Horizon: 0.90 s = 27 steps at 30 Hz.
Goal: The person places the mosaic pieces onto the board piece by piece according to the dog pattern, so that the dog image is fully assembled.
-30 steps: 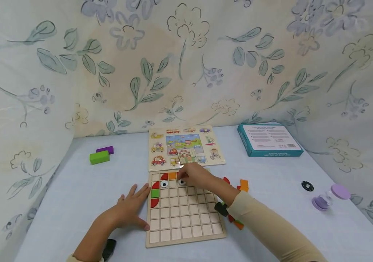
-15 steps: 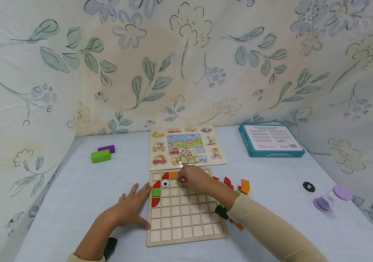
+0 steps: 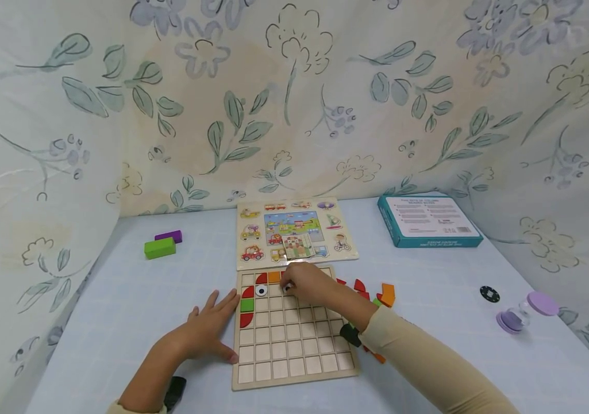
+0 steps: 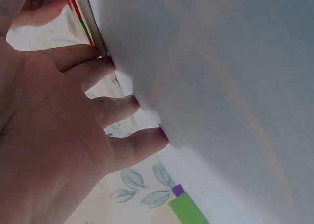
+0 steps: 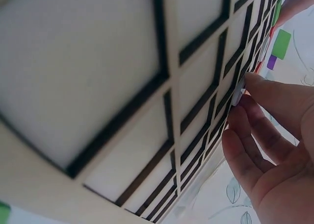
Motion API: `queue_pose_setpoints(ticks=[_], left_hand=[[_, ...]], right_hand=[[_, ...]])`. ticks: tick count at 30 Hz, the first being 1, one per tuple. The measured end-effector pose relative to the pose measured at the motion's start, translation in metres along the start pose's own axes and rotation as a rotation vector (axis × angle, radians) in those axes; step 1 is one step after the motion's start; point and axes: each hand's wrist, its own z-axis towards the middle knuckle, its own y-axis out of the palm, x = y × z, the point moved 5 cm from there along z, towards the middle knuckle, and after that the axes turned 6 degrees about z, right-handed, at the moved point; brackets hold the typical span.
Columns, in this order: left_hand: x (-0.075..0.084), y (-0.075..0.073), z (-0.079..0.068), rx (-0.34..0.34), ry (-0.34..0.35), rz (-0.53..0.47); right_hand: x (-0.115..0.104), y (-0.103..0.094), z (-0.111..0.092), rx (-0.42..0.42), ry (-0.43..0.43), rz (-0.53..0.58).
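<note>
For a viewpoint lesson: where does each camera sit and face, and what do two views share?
On the head: faces forward and down at the grid board; left hand, right hand, forearms show.
On the left wrist: faces tabletop and board's edge; left hand and, apparently, right hand show.
On the right wrist: faces across the board; right hand and part of the left show.
Wrist views share: green block, purple block.

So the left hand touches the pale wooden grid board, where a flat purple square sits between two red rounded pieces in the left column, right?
Not quite: the flat square between those red rounded pieces is green, not purple, as the head view shows. The left hand does touch the pale wooden grid board.
</note>
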Motion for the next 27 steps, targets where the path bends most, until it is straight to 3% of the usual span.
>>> queue_pose_setpoints(ticks=[8,12,15,18,23,27], left_hand=[[0.005,0.001,0.002,0.000,0.008,-0.001],[0.004,0.000,0.001,0.010,0.009,0.006],[0.005,-0.001,0.000,0.026,0.027,0.010],[0.005,-0.002,0.001,0.036,0.038,0.010],[0.003,-0.001,0.001,0.025,0.041,0.019],[0.003,0.002,0.003,0.006,0.042,0.021]], right_hand=[[0.005,-0.001,-0.007,0.010,-0.018,-0.001],[0.012,-0.023,-0.018,0.047,0.000,0.070],[0.032,-0.050,-0.039,0.105,0.105,0.116],[0.062,-0.066,-0.067,0.112,0.286,0.106],[0.107,-0.060,-0.112,-0.005,0.545,0.081],[0.122,-0.051,-0.133,-0.046,0.582,0.118]])
